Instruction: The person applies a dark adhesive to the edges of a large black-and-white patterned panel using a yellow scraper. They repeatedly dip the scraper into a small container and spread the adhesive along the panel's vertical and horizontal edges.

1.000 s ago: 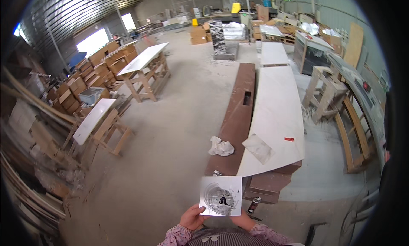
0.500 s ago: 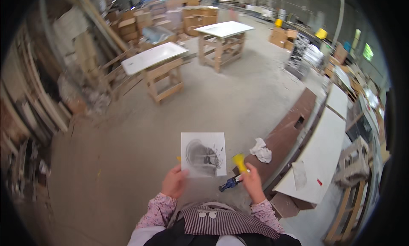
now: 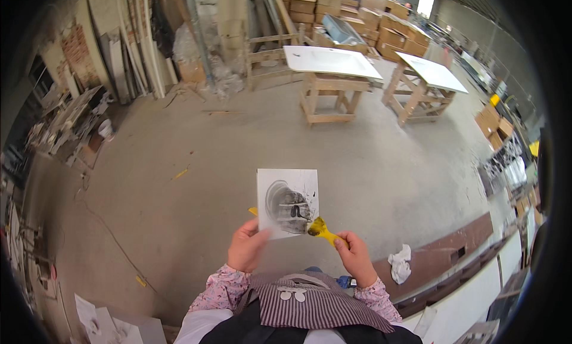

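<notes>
My left hand [image 3: 245, 247] grips a square white board [image 3: 288, 202] by its lower left edge. Dark grey paste is smeared in a curved patch over its face, with a thicker black streak and some specks. A bit of yellow sticks out behind the board beside my left fingers; what it belongs to is hidden. In my closed right hand [image 3: 357, 257] is a yellow plastic scraper [image 3: 323, 229] with dark paste on its blade. The blade is at the board's lower right edge; I cannot tell whether it touches.
Two white slabs [image 3: 333, 62] [image 3: 434, 73] rest on wooden stands ahead. Cartons [image 3: 393, 40] are stacked behind them. On the right lie a brown plank [image 3: 435, 254] and crumpled white paper [image 3: 400, 263]. A cable [image 3: 110, 234] runs along the floor on the left.
The view has swung left, so the stands and plank appear farther right. The scraper, earlier apart from the board, is now at its lower right edge. The left hand keeps hold of the board.
</notes>
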{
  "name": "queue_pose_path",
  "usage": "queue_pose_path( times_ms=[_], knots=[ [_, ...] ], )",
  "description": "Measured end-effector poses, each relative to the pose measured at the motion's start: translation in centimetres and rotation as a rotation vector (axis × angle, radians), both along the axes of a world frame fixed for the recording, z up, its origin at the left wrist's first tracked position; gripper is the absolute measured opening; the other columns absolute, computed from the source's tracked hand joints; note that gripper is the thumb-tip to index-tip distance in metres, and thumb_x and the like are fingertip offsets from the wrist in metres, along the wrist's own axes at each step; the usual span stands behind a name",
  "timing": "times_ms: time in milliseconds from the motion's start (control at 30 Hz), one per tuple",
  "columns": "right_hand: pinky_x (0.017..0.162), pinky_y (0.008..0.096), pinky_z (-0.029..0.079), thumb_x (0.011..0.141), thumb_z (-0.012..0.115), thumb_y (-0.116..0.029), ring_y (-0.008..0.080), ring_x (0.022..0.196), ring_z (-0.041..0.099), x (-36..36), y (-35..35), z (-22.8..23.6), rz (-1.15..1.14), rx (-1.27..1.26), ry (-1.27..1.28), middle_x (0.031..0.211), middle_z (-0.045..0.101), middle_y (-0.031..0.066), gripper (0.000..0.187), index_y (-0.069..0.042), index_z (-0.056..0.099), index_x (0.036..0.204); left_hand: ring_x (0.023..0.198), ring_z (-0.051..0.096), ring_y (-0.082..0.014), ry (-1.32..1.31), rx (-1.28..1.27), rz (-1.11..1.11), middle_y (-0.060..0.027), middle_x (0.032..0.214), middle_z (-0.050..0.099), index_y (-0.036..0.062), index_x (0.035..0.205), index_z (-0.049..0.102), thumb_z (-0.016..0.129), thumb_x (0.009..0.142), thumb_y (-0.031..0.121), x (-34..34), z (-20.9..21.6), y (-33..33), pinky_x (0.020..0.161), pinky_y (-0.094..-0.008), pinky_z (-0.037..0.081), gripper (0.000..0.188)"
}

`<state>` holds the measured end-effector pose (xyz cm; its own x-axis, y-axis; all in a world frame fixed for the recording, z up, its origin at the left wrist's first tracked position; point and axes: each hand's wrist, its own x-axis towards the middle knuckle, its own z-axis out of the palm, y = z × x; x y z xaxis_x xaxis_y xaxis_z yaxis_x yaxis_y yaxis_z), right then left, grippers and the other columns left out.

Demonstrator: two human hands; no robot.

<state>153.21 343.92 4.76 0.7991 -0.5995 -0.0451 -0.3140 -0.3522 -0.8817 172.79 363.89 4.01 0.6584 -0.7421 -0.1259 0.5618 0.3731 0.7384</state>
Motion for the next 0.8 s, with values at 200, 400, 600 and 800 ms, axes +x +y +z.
queue_pose_path(
  times_ms=[200, 400, 600, 800],
  knots=[
    [0.068, 0.0253, 0.05, 0.093, 0.059, -0.018, 0.0108, 0.071, 0.063, 5.9, -4.2, -1.9, 0.1, 0.324, 0.005, 0.082, 0.068, 0.0074, 0.025, 0.004, 0.062, 0.105, 0.1, 0.062, -0.0141, -0.114, 0.062, 0.102, -0.0095, 0.113, 0.066, -0.0023, 0.124, 0.057, 0.058, 0.086, -0.005, 2.5, 0.4, -1.7, 0.088, -0.0299, 0.05, 0.038],
    [0.068, 0.0237, 0.048, 0.094, 0.058, -0.018, 0.0078, 0.072, 0.061, 11.6, -9.5, -0.3, 0.232, 0.429, -0.041, 0.079, 0.066, 0.0032, 0.023, 0.002, 0.063, 0.104, 0.104, 0.058, -0.0119, -0.213, 0.197, 0.152, -0.0069, 0.116, 0.064, -0.0016, 0.125, 0.058, 0.061, 0.085, -0.005, 4.5, 1.8, -6.6, 0.091, -0.0284, 0.048, 0.04],
    [0.059, 0.021, 0.045, 0.095, 0.057, -0.02, 0.0048, 0.064, 0.055, 17.3, -12.9, -0.2, 0.348, 0.521, 0.048, 0.079, 0.066, 0.0025, 0.022, -0.001, 0.064, 0.103, 0.104, 0.058, -0.0114, -0.339, 0.386, 0.287, -0.006, 0.113, 0.064, 0.0003, 0.125, 0.059, 0.061, 0.085, -0.003, 5.5, 1.2, -9.9, 0.09, -0.0285, 0.048, 0.04],
    [0.06, 0.0237, 0.046, 0.098, 0.051, -0.017, 0.0075, 0.064, 0.055, 25.0, -13.1, 1.3, 0.597, 0.508, -0.1, 0.081, 0.067, 0.0039, 0.023, -0.001, 0.061, 0.109, 0.104, 0.063, -0.025, 0.172, 0.094, 0.482, -0.0161, 0.117, 0.062, -0.0065, 0.124, 0.053, 0.053, 0.089, -0.001, 7.7, 0.5, -7.2, 0.092, -0.0387, 0.053, 0.035]
  ],
)
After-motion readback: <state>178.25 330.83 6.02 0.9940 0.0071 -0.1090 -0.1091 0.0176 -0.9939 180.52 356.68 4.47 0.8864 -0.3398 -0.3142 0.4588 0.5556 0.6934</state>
